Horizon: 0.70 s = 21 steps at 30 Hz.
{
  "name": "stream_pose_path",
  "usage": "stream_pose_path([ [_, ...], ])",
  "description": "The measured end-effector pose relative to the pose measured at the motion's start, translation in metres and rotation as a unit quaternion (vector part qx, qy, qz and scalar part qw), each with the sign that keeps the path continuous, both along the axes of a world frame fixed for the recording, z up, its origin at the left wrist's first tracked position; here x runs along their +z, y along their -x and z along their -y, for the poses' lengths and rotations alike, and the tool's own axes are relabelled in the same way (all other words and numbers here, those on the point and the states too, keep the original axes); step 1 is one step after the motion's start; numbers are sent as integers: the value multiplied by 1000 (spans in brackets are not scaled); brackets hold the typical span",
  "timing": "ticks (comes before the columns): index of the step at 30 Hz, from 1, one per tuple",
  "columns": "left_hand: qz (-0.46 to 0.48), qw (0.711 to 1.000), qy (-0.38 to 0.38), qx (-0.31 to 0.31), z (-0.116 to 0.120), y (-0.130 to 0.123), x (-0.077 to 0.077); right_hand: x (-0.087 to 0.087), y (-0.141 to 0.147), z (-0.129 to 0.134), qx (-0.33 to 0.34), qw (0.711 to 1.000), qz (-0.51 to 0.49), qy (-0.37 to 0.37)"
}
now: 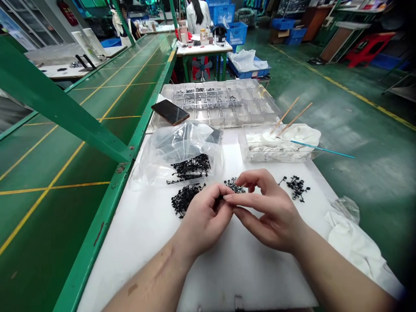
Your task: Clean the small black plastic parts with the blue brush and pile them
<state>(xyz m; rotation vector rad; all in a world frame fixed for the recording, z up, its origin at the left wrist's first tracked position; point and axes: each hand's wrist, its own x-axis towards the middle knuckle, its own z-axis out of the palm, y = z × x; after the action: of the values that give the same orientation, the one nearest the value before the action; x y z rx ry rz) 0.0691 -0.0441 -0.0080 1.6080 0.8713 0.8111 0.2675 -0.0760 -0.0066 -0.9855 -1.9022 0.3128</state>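
My left hand (208, 214) is closed in a pinch on a small black part (219, 200), mostly covered by the fingers. Against its fingertips come the index finger and thumb of my right hand (269, 212), closed in around the same spot; whatever they grip is hidden. Just behind the hands lies a small pile of black and silver ring-like pieces (234, 185). To the left of my left hand is a heap of thin black stemmed parts (186, 198). A smaller cluster of similar black parts (296, 187) lies right of my right hand.
Behind the heap is a clear plastic bag (156, 160) with more black parts. A phone (170, 112) rests by a compartmented clear tray (221, 113). A clear box (276, 154) holds white cloth and thin sticks. Left runs a green conveyor (107, 143); white cloth (354, 247) lies right.
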Motion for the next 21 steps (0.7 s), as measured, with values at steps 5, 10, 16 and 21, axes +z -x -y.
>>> stream_pose_path([
  [5,9,999,41,-7,-3,1,0,2,-7,-3,-24,999,-29,11],
  [10,-14,998,59,-33,-3,0,1,4,-9,-4,-7,999,-46,24],
  [16,21,992,124,-20,-2,1,3,2,-18,-7,-107,980,-156,55],
  [21,36,986,162,-3,-5,4,2,7,-73,-30,-357,786,-504,-25],
])
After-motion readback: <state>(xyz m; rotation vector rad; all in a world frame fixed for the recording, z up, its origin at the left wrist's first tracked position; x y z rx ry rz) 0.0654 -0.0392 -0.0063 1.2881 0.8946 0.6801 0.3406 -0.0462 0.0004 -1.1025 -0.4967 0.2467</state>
